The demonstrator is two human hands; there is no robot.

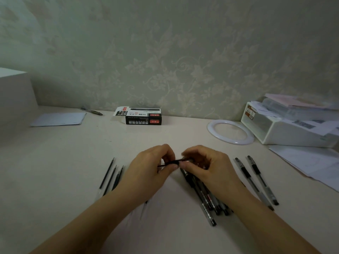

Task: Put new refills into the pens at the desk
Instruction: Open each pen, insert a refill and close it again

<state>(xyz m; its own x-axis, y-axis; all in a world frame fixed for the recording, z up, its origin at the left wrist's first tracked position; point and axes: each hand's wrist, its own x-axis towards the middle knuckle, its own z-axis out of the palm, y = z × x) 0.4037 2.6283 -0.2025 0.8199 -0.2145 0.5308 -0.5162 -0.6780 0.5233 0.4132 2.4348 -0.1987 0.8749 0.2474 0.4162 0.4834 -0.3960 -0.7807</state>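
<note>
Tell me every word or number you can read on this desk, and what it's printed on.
"1120": on the top face of the black-and-white box by the wall, upside down to the camera.
"1120": again on its open end flap, turned sideways.
Red labels and small print on the box: too blurred to read.
Orange labels on the white tray: too small to read.
Papers and pens: nothing legible.

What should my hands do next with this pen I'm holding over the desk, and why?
Probably keep twisting or pulling the two ends apart. The left hand and the right hand both pinch one dark pen between them above the desk, which suggests it is mid-opening or closing. Loose refills lie to the left, ready to go in; which stage this is I cannot tell.
</note>
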